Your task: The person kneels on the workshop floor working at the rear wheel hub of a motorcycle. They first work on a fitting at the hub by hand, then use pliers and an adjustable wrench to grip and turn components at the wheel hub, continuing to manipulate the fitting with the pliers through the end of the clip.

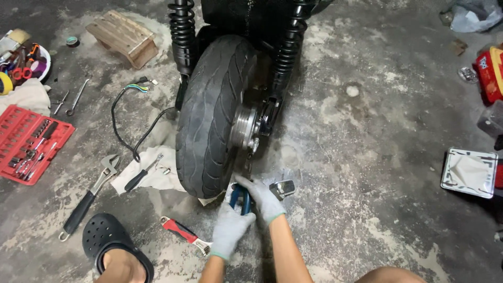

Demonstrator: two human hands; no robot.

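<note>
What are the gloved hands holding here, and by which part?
Both the left hand and the right hand grip a blue-handled tool by its handles, just below the tyre. Its working end is hidden, so its kind cannot be told.

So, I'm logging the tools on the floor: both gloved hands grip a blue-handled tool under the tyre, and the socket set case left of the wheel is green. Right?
Not quite: the head view shows the socket set case is red, not green. The rest stands: the left hand and right hand, both gloved, hold the blue-handled tool under the tyre, and the case lies left of the wheel.
</note>
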